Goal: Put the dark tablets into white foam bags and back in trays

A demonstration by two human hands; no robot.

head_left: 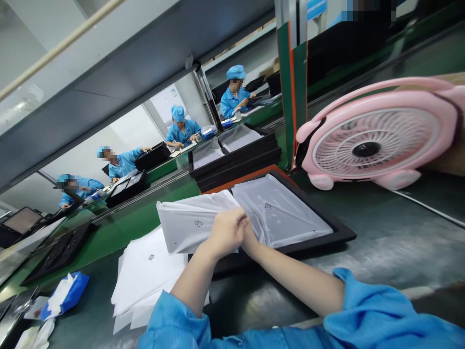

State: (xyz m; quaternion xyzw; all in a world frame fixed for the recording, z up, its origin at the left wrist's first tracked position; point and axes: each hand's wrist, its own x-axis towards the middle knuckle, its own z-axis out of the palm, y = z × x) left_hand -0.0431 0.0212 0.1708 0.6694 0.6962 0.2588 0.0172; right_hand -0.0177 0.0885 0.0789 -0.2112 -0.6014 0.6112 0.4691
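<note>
My left hand (227,231) is closed at the edge of a translucent plastic bag (189,224) with a recycling mark. My right hand (250,237) meets it there, also closed, its fingers partly hidden behind the left. The bag stretches left from my hands, tilted over the left part of a black foam tray (339,235). In the tray's right compartment lies another bagged flat piece (283,208); its plastic is creased near my right hand. Left of the tray sits a loose stack of white plastic bags (145,276) with the same mark.
Stacked black trays (236,162) stand behind the work tray. To the right is a pink fan (366,145) with a white cable. A blue tissue pack (65,295) lies at left. Several co-workers in blue sit across the green conveyor (160,203). A shelf (109,87) hangs overhead.
</note>
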